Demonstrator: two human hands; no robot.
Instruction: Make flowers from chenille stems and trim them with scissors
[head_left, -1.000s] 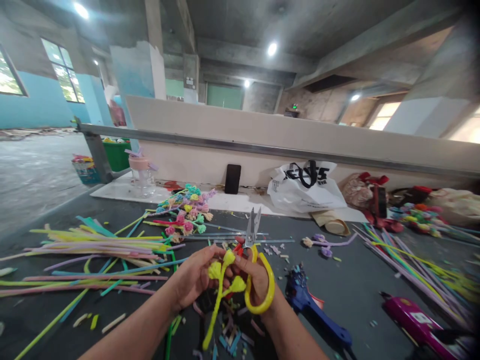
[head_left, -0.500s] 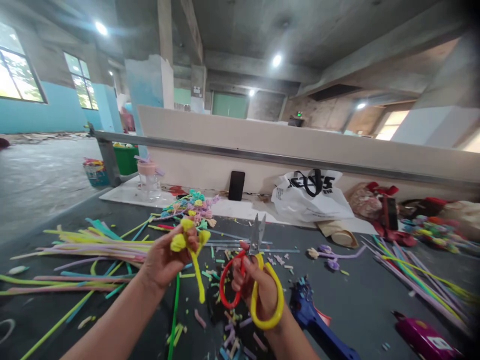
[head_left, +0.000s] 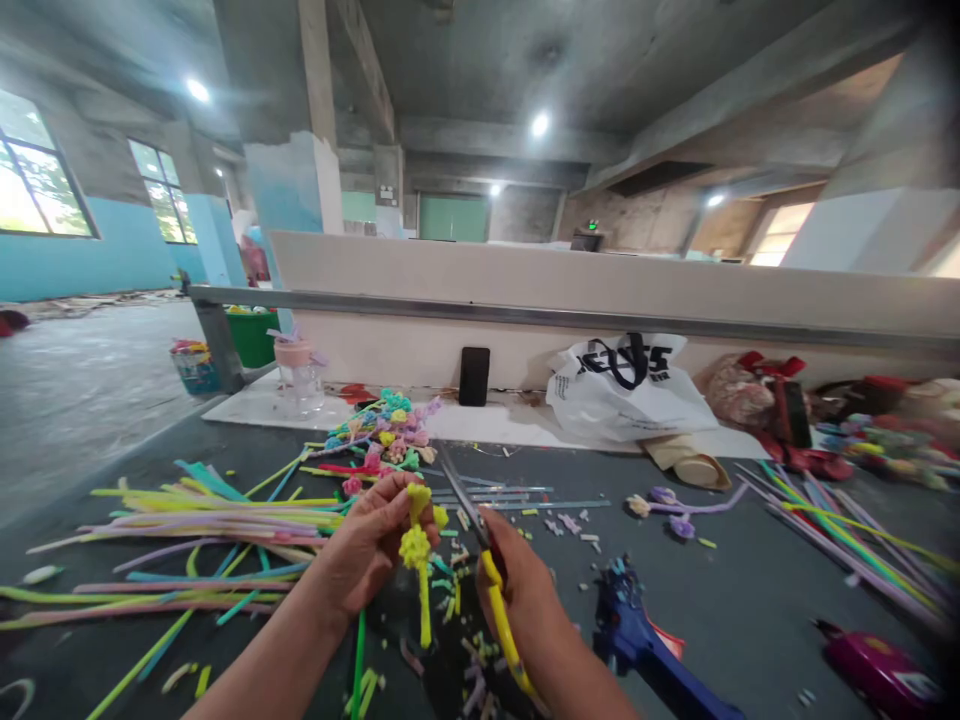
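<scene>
My left hand (head_left: 358, 555) is closed on a yellow pipe-cleaner flower (head_left: 415, 547), pinched by its upper part so the fuzzy stem hangs downward. My right hand (head_left: 531, 595) grips a pair of scissors (head_left: 501, 612), its yellow handle facing me. The blades point up and away, just right of the flower and apart from it; they look nearly together, seen edge-on. The red handle loop is hidden behind the fingers. Beneath both hands, small pipe-cleaner offcuts (head_left: 474, 668) litter the dark table.
Loose pipe cleaners (head_left: 202, 525) lie at left. Finished fuzzy flowers (head_left: 394, 430) are heaped behind my left hand. A blue glue gun (head_left: 637, 630) rests to the right, with a purple flower stem (head_left: 705, 507) beyond. A phone (head_left: 474, 376) leans at the back beside a white bag (head_left: 630, 390).
The scissors have turned edge-on and their blades have come together. My left hand has moved right and slightly down, and the yellow flower is turned so a bumpy bloom hangs lower.
</scene>
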